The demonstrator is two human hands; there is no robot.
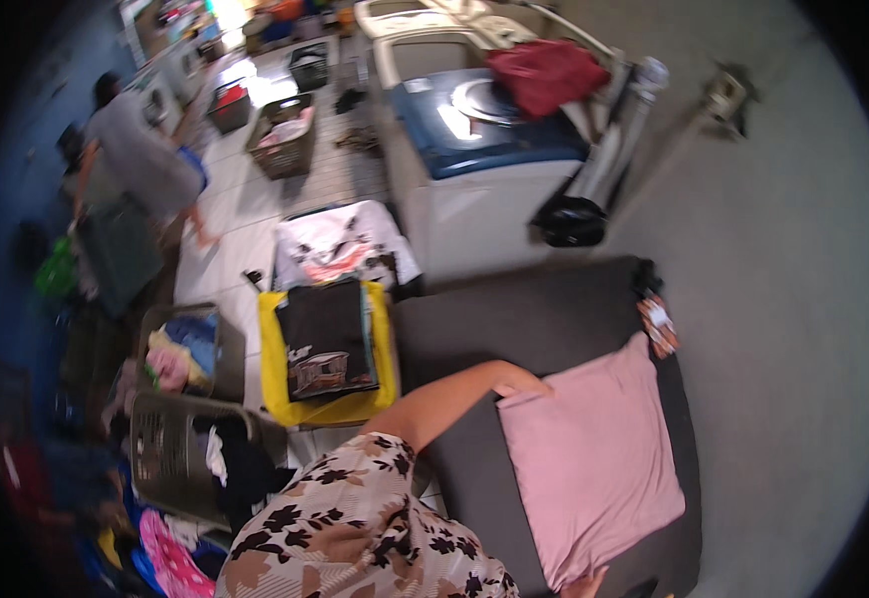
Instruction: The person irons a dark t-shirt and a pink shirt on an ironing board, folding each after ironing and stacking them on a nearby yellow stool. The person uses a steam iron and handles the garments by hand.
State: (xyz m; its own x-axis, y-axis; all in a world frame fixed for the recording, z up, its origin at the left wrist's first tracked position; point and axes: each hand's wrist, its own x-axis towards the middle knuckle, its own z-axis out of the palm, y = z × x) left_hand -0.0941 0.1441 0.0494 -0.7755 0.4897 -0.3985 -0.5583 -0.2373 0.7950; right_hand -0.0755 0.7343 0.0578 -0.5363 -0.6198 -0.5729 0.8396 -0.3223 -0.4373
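Note:
A pale pink cloth point(589, 458), roughly square, lies flat on a dark grey padded surface point(514, 309). My left hand point(522, 384) grips its upper left corner, fingers bent over the fabric. At the bottom edge of the picture my right hand point(584, 583) holds the cloth's lower edge, only partly in view. A small brown and black bundle point(657, 324) lies beside the cloth's upper right corner. Left of the pad, folded dark clothes point(325, 344) rest on a yellow piece point(275, 379), and a white printed garment point(340, 239) lies just behind them.
Laundry baskets point(165, 448) stand along the left and on the tiled floor point(225, 239). A twin-tub washing machine point(479, 199) with red cloth point(549, 75) on top stands behind the pad. Another person point(141, 149) bends at the far left. A grey wall point(783, 299) borders the right.

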